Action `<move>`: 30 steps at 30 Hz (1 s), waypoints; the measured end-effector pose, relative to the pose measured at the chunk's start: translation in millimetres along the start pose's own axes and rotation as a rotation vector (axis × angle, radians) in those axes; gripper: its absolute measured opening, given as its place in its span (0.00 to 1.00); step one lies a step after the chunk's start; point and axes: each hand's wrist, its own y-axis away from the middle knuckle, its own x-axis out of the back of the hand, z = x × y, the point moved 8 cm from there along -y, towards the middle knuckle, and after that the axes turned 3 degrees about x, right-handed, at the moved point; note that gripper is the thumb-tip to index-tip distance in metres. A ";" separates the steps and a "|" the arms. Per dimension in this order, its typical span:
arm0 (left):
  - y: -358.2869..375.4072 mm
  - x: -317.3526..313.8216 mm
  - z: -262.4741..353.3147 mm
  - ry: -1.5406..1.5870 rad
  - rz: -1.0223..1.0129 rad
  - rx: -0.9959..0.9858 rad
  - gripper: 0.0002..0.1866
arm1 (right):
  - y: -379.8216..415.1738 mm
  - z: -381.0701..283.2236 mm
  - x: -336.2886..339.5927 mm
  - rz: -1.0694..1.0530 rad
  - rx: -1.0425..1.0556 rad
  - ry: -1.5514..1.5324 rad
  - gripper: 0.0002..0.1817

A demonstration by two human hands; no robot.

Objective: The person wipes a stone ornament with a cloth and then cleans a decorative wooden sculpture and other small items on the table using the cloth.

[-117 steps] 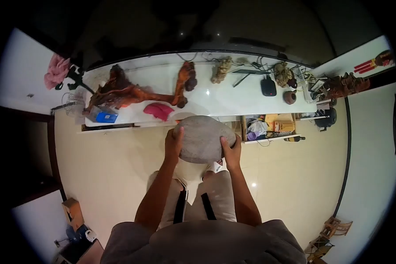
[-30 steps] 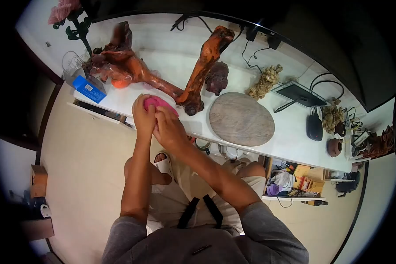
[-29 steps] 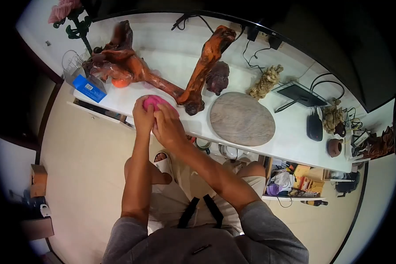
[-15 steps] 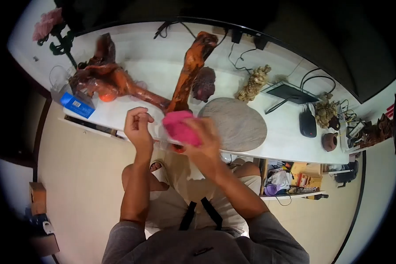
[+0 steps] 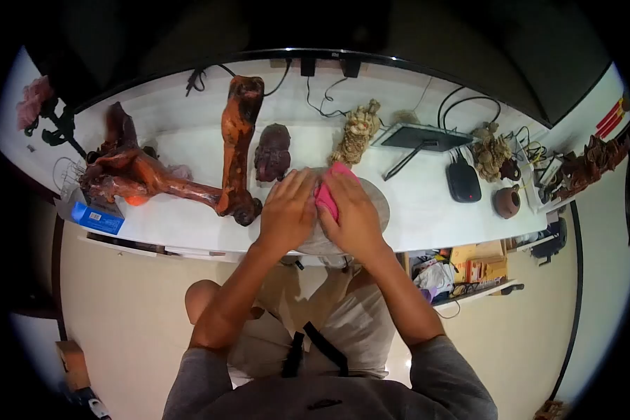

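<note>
A round grey stone slab lies on the white cabinet top, largely covered by my hands. My left hand rests flat on its left part, fingers stretched forward and holding nothing. Under my right hand is a pink cloth, pressed against the slab. Part of the cloth shows between the two hands and another bit beyond the right fingertips. Just past my left fingertips stands a dark reddish-brown lump, and beyond the right hand a beige knobbly ornament.
An orange-brown carved wooden piece rises left of the slab, near a blue box. On the right are a tablet-like panel, a black router and a small brown pot. An open drawer sits below the cabinet's right side.
My right hand has lowered the pink cloth onto the slab. The left hand, raised and curled before, has come across and flattened on the slab. The view has shifted.
</note>
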 end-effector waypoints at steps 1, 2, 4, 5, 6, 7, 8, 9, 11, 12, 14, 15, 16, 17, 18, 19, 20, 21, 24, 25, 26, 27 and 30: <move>3.6 -2.8 -0.8 0.002 -0.020 0.024 0.25 | 12.4 -2.7 5.7 -0.027 0.010 -0.025 0.28; 3.9 -2.4 -1.8 0.005 -0.034 0.037 0.24 | 22.1 -3.7 14.2 -0.050 0.028 -0.045 0.26; 3.4 0.8 -1.3 -0.019 -0.021 -0.008 0.23 | 29.7 13.5 30.3 -0.017 -0.012 -0.074 0.23; 4.1 1.7 -0.8 -0.035 -0.011 -0.026 0.23 | 32.0 31.1 38.4 0.033 -0.069 -0.085 0.22; 3.9 1.7 -1.6 -0.029 -0.003 -0.029 0.23 | 32.8 48.7 42.9 0.083 -0.125 -0.098 0.21; 4.4 1.5 -1.0 -0.022 0.002 -0.033 0.23 | 27.9 70.0 42.0 0.117 -0.242 -0.098 0.21; 3.7 1.0 0.6 -0.015 0.007 -0.038 0.23 | 26.4 72.8 36.3 0.107 -0.250 -0.106 0.22; 1.3 0.8 1.8 -0.022 0.021 -0.043 0.23 | 19.0 68.0 28.9 0.103 -0.252 -0.113 0.22; 2.2 0.1 0.4 -0.039 0.034 -0.047 0.23 | 9.9 10.4 9.6 -0.010 -0.025 -0.073 0.22; 5.7 -0.4 -1.6 0.020 0.019 -0.007 0.23 | 16.1 -13.0 6.4 -0.013 0.003 -0.101 0.22; 5.4 1.6 -6.3 0.133 -0.002 0.059 0.24 | 23.5 -45.8 3.5 -0.004 0.066 -0.151 0.22; 2.9 2.9 -5.2 0.128 0.018 0.043 0.23 | 24.9 -33.1 4.7 -0.004 0.045 -0.133 0.22; 4.2 3.9 -2.7 0.121 0.037 0.034 0.23 | 32.1 -11.9 9.2 -0.011 0.024 -0.119 0.21; 5.0 5.6 -1.4 0.113 0.057 0.024 0.22 | 36.0 5.1 15.1 -0.015 0.005 -0.107 0.21; 4.7 6.7 -1.4 0.112 0.075 0.015 0.22 | 30.9 24.3 26.1 0.032 -0.081 -0.145 0.21; 5.5 6.7 -1.4 0.113 0.092 0.010 0.22 | 23.6 41.6 33.7 0.074 -0.169 -0.184 0.20; 7.6 6.6 -0.6 0.115 0.106 0.008 0.22 | 22.4 55.5 33.4 0.117 -0.251 -0.204 0.18; 8.2 6.2 0.0 0.113 0.114 0.010 0.22 | 21.7 51.8 31.8 0.132 -0.238 -0.176 0.18; 6.7 5.9 -0.5 0.101 0.121 0.006 0.22 | 18.2 25.0 15.4 0.063 -0.178 -0.075 0.21; 5.0 5.8 -1.0 0.097 0.118 -0.003 0.21 | 20.6 4.0 10.5 0.050 -0.118 -0.081 0.22; 4.1 5.2 -1.1 0.094 0.111 -0.011 0.21 | 25.7 -19.4 3.4 0.036 -0.062 -0.087 0.22; 3.2 4.4 -2.6 0.116 0.102 -0.011 0.21 | 30.3 -33.8 -0.5 0.021 -0.007 -0.093 0.23; 2.5 3.3 -7.7 0.161 0.078 -0.010 0.22 | 34.3 -10.4 6.2 0.013 -0.078 -0.143 0.23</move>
